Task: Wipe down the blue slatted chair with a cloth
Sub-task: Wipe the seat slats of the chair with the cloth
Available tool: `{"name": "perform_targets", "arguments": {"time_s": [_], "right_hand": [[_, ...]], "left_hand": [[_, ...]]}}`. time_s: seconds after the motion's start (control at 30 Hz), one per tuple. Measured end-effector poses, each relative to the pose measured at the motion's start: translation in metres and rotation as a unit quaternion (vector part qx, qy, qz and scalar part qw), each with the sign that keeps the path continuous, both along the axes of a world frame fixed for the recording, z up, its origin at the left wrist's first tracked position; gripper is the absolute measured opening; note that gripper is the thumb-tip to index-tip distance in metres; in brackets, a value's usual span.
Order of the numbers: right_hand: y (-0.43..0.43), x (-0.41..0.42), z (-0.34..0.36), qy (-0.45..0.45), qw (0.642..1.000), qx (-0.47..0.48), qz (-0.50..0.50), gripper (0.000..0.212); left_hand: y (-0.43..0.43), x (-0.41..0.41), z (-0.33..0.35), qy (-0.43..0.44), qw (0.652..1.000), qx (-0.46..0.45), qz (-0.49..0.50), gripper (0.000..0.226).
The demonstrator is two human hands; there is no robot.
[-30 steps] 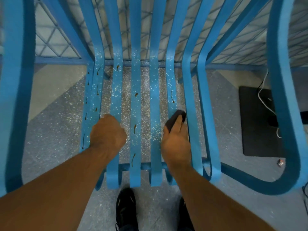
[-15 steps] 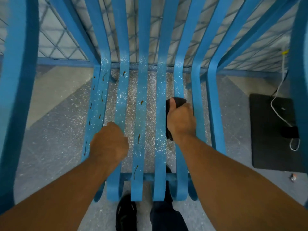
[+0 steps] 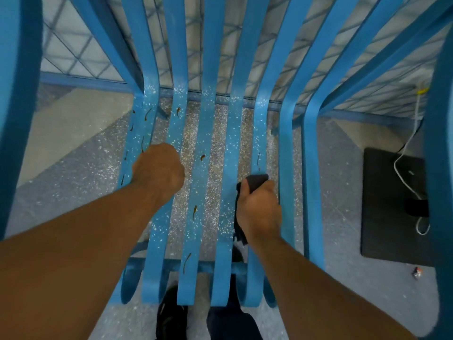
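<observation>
The blue slatted chair (image 3: pixel 210 69) fills our view from above, and we judge the wiping well short of half done. The two seat slats at the right (image 3: pixel 286 168) look clean and even in colour. The five slats to the left of them are dusted with white specks (image 3: pixel 230 143) from the back bend to the front curl. Our left hand (image 3: pixel 158 171) is balled over the slats at the left of the seat, fingers curled under and out of sight, apparently clasping one to steady us. Our right hand (image 3: pixel 259 207) grips the dark cloth (image 3: pixel 256 180), wrapped round the fifth slat at mid-seat, with specks ahead of it. Smallest of all, brown streaks (image 3: pixel 195 212) mark the left and middle slats, untouched. As we read it, the back slats and the armrests remain too.
</observation>
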State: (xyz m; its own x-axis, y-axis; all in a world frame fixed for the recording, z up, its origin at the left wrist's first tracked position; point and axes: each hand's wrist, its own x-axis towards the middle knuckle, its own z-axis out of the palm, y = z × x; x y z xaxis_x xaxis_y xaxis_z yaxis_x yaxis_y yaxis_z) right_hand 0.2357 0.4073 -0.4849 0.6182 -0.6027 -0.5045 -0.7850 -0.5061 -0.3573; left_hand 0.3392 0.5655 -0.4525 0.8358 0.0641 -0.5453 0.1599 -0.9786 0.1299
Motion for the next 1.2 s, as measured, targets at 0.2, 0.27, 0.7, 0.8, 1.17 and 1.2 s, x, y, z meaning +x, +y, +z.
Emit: {"name": "perform_targets", "arguments": {"time_s": [0.2,0.27,0.7,0.8,1.17,1.2], "right_hand": [[-0.002,0.021,0.0,-0.013,1.0,-0.016,-0.005,0.054],[0.003,0.005,0.0,-0.024,0.997,-0.045,0.05,0.061],[-0.007,0.023,-0.005,-0.027,0.999,0.015,-0.027,0.052],[-0.014,0.048,-0.006,-0.032,0.999,0.03,-0.029,0.051],[0.003,-0.012,-0.001,-0.038,0.997,-0.024,0.063,0.064],[0.0,-0.004,-0.003,-0.036,0.998,-0.018,0.043,0.059]], "left_hand": [[-0.002,0.0,0.002,0.003,1.0,-0.003,0.004,0.032],[-0.003,-0.001,0.004,0.003,1.0,-0.007,0.005,0.025],[-0.002,0.005,-0.002,0.021,1.0,0.002,-0.009,0.02],[-0.003,0.007,-0.002,0.026,1.0,-0.001,-0.008,0.014],[-0.005,0.008,0.003,0.044,0.998,-0.027,0.021,0.022],[-0.006,0.009,0.003,0.046,0.998,-0.027,0.022,0.02]]}}
